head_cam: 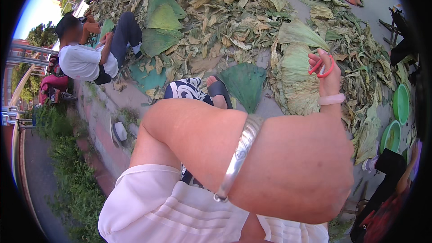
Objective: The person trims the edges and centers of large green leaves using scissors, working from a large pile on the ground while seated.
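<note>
My left hand (310, 168) is raised very close to the camera and blurred, a silver bangle (241, 157) around its wrist; its fingers are hidden. Farther off, my right hand (329, 76), a pale pink bangle (331, 99) at its wrist, holds scissors with red handles (326, 69). The blades are hard to make out. Beside the scissors lies the tip of a large pale-green leaf (300, 33), fan-shaped and veined like a lotus leaf. Just below it are wilted folded leaves (293, 74). A dark green leaf (244, 82) rests on the pavement near my sandaled foot (220, 91).
Heaped dry leaves (216, 23) cover the ground ahead. A seated person in a white shirt (86, 57) is at the left, near a white hat (118, 131) and shrubs (74, 162). Green basins (401, 104) stand at the right, where another person's dark sleeve (391, 165) shows.
</note>
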Tool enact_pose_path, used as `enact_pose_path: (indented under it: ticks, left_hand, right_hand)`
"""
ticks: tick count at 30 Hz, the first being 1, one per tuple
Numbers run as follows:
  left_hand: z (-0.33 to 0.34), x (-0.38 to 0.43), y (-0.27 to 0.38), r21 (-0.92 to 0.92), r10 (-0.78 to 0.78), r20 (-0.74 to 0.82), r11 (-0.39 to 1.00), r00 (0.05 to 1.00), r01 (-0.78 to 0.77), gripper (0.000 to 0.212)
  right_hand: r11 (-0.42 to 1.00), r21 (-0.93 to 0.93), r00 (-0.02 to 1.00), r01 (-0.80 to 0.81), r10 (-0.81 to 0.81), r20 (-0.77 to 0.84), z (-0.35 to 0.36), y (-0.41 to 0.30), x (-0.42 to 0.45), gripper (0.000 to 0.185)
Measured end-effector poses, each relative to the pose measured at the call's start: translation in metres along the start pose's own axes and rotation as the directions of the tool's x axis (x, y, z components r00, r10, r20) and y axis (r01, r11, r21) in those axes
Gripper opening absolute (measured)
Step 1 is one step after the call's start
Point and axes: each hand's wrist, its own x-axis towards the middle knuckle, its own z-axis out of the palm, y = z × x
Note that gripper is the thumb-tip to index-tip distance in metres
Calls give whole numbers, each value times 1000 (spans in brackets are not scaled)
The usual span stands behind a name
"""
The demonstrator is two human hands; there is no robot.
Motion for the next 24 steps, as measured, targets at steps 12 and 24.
enact_pose_path:
  ticks: [12, 24]
  left_hand:
    - [-54, 11, 141, 147, 58, 219, 985, 974, -92, 33]
    - [-7, -27, -15, 33, -352, -92, 934, 931, 356, 31]
  right_hand:
    - [991, -60, 992, 123, -121, 40, -10, 10, 7, 33]
    - [993, -36, 993, 109, -110, -30, -16, -7, -5, 33]
